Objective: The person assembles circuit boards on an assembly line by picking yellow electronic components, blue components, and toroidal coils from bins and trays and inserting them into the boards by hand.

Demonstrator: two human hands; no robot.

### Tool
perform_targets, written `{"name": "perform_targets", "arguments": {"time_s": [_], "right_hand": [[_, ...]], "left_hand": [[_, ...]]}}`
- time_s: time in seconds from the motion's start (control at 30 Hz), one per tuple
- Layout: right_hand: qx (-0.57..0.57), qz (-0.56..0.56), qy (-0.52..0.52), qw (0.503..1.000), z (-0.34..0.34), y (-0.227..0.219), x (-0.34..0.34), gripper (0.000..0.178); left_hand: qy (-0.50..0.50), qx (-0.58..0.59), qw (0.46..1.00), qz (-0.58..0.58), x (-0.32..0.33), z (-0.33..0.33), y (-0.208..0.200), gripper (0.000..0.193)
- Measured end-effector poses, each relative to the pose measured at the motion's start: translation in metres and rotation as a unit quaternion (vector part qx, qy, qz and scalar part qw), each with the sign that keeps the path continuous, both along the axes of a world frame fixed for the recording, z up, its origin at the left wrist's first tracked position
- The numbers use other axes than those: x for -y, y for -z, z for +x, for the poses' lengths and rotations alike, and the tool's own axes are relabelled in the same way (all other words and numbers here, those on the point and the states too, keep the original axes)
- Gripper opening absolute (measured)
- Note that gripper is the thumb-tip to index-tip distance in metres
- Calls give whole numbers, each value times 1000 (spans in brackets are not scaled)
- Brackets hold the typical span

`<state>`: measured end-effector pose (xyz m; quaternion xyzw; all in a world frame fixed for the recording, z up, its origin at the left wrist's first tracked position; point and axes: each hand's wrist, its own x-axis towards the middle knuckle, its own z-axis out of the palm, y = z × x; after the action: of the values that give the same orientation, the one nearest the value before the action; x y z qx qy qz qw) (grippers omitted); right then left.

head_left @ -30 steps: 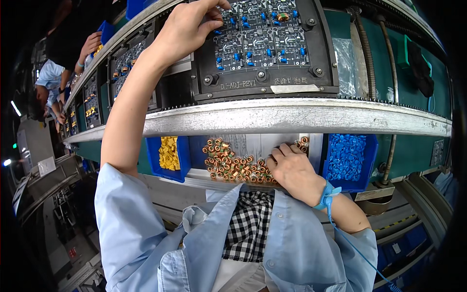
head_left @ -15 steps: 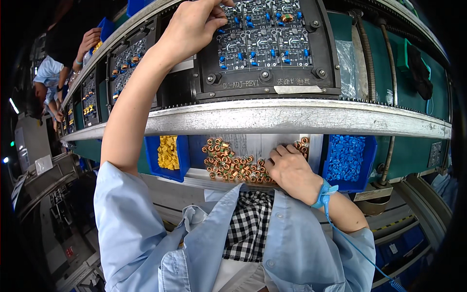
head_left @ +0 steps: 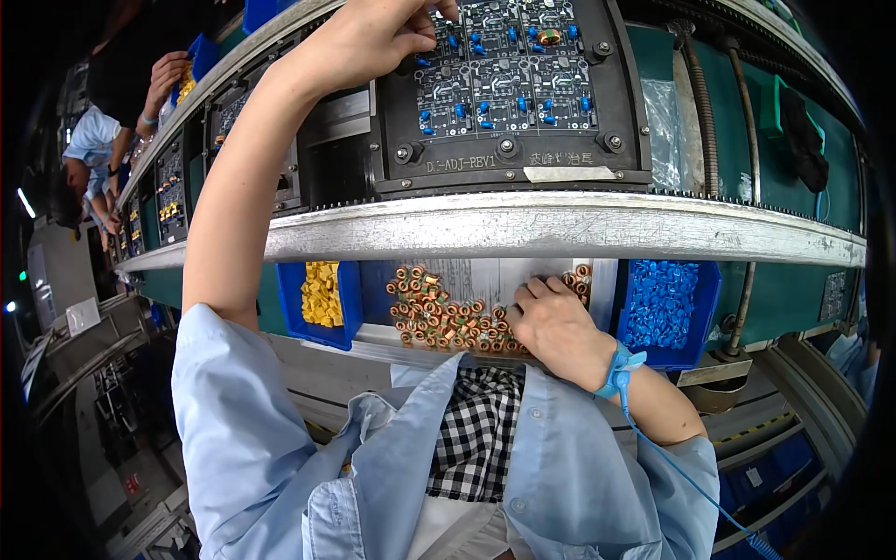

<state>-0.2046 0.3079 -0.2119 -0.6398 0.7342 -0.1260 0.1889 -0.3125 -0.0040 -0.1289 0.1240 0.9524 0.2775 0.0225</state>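
My left hand (head_left: 381, 39) reaches over the upper left of a circuit board panel (head_left: 509, 89) fitted with small blue disc components. Its thumb and fingers are bent together at the board; what they hold, if anything, is hidden. One copper-wound ring coil (head_left: 549, 36) sits at the panel's upper right. The panel lies in a black fixture (head_left: 467, 173). Below the rail, my right hand (head_left: 558, 327) rests in a metal tray (head_left: 485, 273) among loose copper ring coils (head_left: 448, 315). Its fingers are curled downward, with the tips out of sight.
A silver rail (head_left: 560, 227) runs between fixture and tray. Blue bins hold yellow parts (head_left: 322, 294) and blue discs (head_left: 663, 303). A blue cord (head_left: 686, 476) trails from my right wristband. Another person's hand (head_left: 168, 77) is at a bin, far left.
My left forearm has swung left, covering more of the neighbouring fixture, while the hand has stayed near the panel's upper left. My right hand has barely moved in the coils.
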Motion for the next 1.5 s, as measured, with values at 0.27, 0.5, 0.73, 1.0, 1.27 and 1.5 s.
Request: {"name": "perform_targets", "arguments": {"time_s": [0.27,0.5,0.73,1.0,1.27,1.5], "right_hand": [[14,-6,1,1000,-1,2,0,9],[7,-3,2,1000,-1,2,0,9],[13,-4,3,1000,-1,4,0,9],[18,-3,7,1000,-2,5,1,9],[13,-6,13,1000,-1,7,2,8],[-3,-21,6,1000,1,5,4,8]], "left_hand": [[19,50,998,-17,2,-6,-7,24],[40,22,999,-28,1,-4,-7,21],[59,-18,992,-108,-7,3,-14,17],[32,-61,983,-170,-17,13,-17,9],[5,-40,992,-119,-10,11,-9,11],[16,-50,989,-140,-14,13,-14,11]]}}
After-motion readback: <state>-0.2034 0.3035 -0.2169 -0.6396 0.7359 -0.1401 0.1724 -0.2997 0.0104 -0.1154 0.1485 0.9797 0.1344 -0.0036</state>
